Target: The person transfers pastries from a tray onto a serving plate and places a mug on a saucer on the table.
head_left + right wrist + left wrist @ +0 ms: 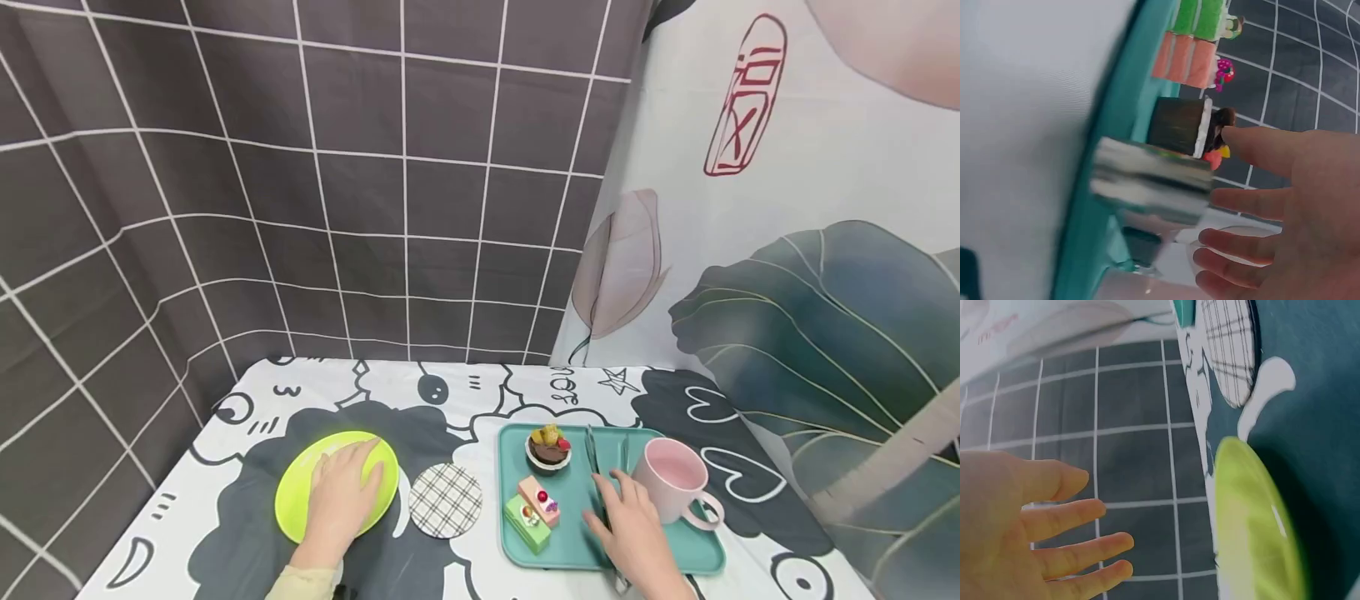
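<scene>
My left hand [341,500] hovers over a lime-green plate [295,492], fingers extended; the left wrist view shows a gap between that hand [1041,531] and the plate [1250,531]. Over the teal tray [573,508] is my right hand [633,529], its fingers spread above metal tongs [592,450]. In the right wrist view the tongs' broad metal end [1154,181] lies close to the camera, and the fingers are not closed round it. Beside this hand stands a pink mug [678,471]. A chocolate cupcake [547,454], a pink cake slice [537,497] and a green cake slice [527,525] occupy the tray's left side.
Between plate and tray lies a round checked coaster [446,500]. A black-and-white cartoon cloth [480,400] covers the table. Behind it hangs a dark gridded curtain [360,200], with a leaf-patterned curtain [810,317] on the right.
</scene>
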Demonstrator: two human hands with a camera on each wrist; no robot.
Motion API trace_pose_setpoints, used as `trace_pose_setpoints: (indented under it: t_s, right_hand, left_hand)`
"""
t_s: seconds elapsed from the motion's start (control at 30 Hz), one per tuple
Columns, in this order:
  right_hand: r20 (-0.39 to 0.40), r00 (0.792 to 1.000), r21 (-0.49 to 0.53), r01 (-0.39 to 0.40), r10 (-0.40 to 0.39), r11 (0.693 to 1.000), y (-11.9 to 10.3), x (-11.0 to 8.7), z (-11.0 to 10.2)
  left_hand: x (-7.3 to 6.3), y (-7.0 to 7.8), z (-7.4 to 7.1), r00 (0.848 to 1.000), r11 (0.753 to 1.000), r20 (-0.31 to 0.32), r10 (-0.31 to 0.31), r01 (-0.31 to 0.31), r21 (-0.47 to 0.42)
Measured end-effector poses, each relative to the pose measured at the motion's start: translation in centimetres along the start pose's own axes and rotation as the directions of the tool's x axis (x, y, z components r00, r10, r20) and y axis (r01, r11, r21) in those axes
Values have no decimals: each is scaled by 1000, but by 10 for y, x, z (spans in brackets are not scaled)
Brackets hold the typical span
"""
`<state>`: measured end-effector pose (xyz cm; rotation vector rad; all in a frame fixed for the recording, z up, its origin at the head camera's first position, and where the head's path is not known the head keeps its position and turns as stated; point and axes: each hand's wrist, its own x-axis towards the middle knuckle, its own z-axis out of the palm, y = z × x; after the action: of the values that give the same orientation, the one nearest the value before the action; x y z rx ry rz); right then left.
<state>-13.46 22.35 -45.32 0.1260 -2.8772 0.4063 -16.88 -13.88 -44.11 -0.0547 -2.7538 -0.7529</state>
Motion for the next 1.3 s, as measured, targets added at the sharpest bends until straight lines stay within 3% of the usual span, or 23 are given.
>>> trace_pose_setpoints:
  t_s: [0.17, 0.3, 0.5, 0.67, 0.8, 1.13, 1.3]
  right_hand:
    - [53, 998, -18, -33, 34, 999, 4, -2, 5]
    - [123, 989, -9, -76, 77, 997, 6, -1, 8]
    - [215, 969, 42, -137, 125, 990, 9, 5, 11]
    - [195, 973, 70, -135, 119, 988, 11, 8, 15]
    - [149, 984, 87, -114, 100, 990, 14, 9, 15]
    - [80, 990, 204, -131, 116, 970, 18, 1, 11]
    - [85, 982, 248, -184, 168, 951, 17, -3, 8]
  left_hand:
    - [-5, -19, -6, 992, 990, 42, -117, 120, -79]
    - [-10, -37, -14, 975, 972, 79, -209, 216, -94]
    - [-12, -69, -27, 923, 920, 127, -363, 377, -106]
    - [-14, -93, -32, 877, 873, 142, -459, 475, -113]
    - [-15, -105, -32, 857, 856, 159, -490, 508, -95]
    - [-15, -112, -28, 867, 880, 222, -445, 470, -70]
    - [-15, -114, -26, 852, 871, 265, -452, 486, -76]
